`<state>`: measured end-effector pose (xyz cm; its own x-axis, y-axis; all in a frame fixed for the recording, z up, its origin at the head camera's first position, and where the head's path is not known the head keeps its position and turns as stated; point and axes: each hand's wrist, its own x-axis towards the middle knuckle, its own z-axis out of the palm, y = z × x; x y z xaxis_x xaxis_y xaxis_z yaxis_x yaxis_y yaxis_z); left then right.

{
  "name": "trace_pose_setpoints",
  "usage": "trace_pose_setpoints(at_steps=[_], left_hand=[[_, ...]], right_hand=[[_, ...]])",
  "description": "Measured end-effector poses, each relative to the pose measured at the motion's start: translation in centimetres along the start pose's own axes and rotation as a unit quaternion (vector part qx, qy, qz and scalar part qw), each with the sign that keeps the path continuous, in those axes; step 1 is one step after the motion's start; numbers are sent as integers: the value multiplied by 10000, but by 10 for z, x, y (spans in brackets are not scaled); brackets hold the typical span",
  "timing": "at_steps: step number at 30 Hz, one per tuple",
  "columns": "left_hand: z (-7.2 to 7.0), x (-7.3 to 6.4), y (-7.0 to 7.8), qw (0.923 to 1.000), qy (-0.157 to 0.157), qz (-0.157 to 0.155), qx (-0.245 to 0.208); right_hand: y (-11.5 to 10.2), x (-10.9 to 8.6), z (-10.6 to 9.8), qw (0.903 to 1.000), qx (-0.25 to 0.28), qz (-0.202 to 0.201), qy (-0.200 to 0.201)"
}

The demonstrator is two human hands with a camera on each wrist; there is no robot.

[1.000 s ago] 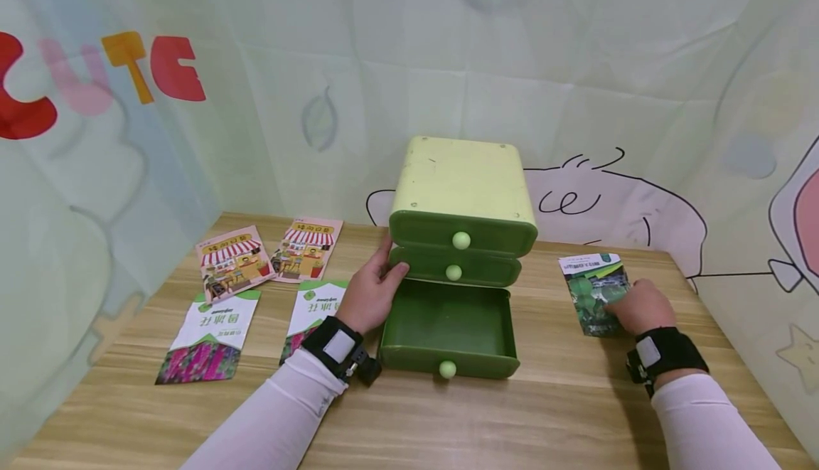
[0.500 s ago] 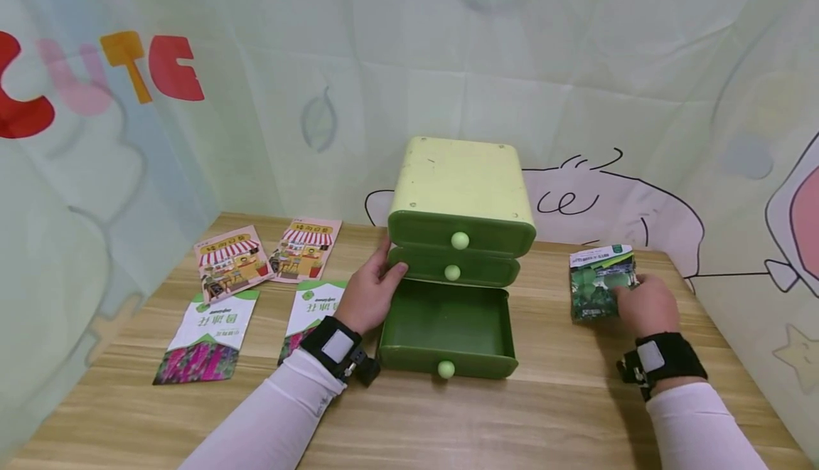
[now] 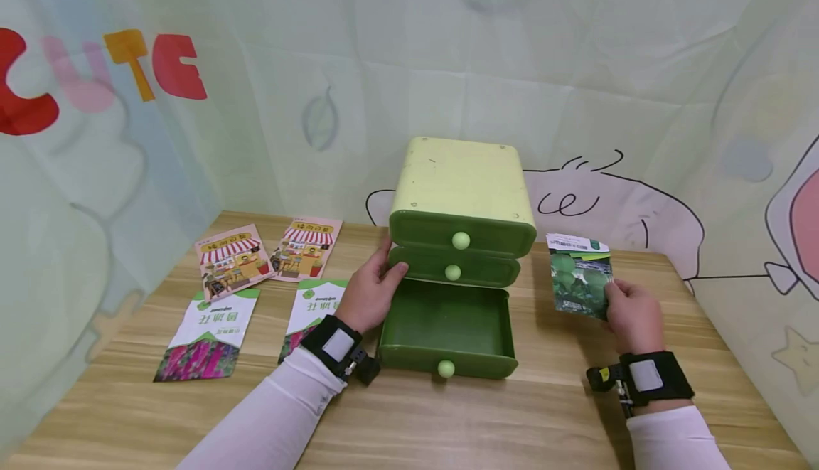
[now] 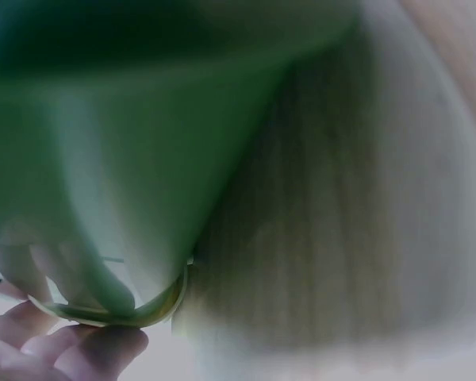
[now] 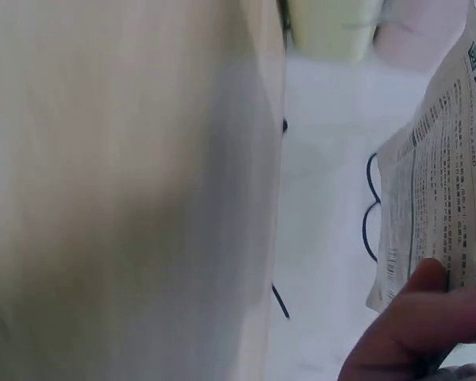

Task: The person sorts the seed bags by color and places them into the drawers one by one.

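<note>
A small drawer cabinet (image 3: 463,175) with a cream top and green drawer fronts stands mid-table in the head view. Its bottom drawer (image 3: 448,321) is pulled out, bare inside; the two above are closed. My left hand (image 3: 367,296) holds the cabinet's left side, thumb at the middle drawer's front. In the left wrist view its fingertips (image 4: 103,349) lie against the cabinet's edge. On the right, my right hand (image 3: 633,313) pinches a green seed packet (image 3: 579,278) by its lower right edge, raised over the table. The right wrist view shows the packet's printed back (image 5: 440,175).
Left of the cabinet lie two pink packets with a shop picture (image 3: 233,260) (image 3: 307,248) and two white-and-magenta seed packets (image 3: 207,335) (image 3: 313,313), one partly hidden by my left arm. A printed cloth wall (image 3: 461,86) encloses the wooden table (image 3: 499,427) at back and sides.
My right hand has lifted the green seed packet off the table and brought it left, toward the cabinet. My left hand and the cabinet have stayed put.
</note>
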<state>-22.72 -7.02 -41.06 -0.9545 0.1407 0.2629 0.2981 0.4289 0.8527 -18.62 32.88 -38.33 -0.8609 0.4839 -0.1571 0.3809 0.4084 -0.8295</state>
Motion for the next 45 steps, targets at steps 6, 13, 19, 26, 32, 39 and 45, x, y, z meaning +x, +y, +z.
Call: trace_pose_setpoints(at_steps=[6, 13, 19, 26, 32, 39, 45], left_hand=[[0, 0, 1, 10000, -41, 2, 0], [0, 1, 1, 10000, -51, -38, 35], [-1, 0, 3, 10000, -68, -71, 14], [-1, 0, 1, 10000, -61, -50, 44], [-1, 2, 0, 10000, -26, 30, 43], [-1, 2, 0, 10000, -1, 42, -35], [-1, 1, 1, 10000, -42, -26, 30]], right_hand=[[-1, -6, 6, 9862, 1511, 390, -550], [-8, -12, 2, 9501, 2765, 764, -1224], [-7, -15, -1, 9062, 3584, 590, -2162], [-1, -13, 1, 8630, 3905, 109, -3204], [1, -12, 0, 8253, 4177, -221, -3794], [5, -10, -2, 8195, 4019, -259, -4078], [9, -9, -15, 8046, 3845, -328, -4514]])
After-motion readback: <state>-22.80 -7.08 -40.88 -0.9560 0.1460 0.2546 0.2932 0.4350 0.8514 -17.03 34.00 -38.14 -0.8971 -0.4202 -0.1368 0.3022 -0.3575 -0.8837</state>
